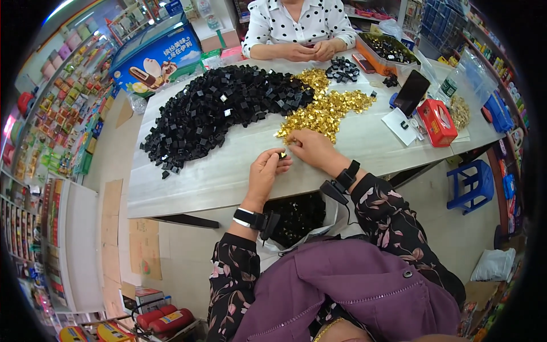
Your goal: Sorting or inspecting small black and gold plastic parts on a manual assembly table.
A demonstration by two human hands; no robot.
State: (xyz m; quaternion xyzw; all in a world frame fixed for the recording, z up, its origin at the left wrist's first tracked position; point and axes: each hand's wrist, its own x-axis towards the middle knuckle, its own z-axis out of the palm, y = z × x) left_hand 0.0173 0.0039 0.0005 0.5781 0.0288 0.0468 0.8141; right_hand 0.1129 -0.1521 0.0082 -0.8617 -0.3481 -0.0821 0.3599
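Observation:
Between the thumb and fingers of my left hand [265,174] is a small black piece with a gold face [282,155]. Close beside it, my right hand [314,151] has its fingertips drawn together at the near edge of a heap of small shiny gold pieces [336,111]; whatever they pinch is too small to make out. A large mound of square black plastic pieces [222,108] spreads over the left and middle of the table. Below the table edge, in front of my body, an open white bag [337,214] holds many dark pieces with gold specks.
Across the table [188,191], a person in a dotted shirt [299,25] works with both hands near a small black heap [342,69]. To the right are an orange-rimmed tub [387,48], a propped phone [413,92] and a red box [437,122]. A blue stool [472,185] stands right.

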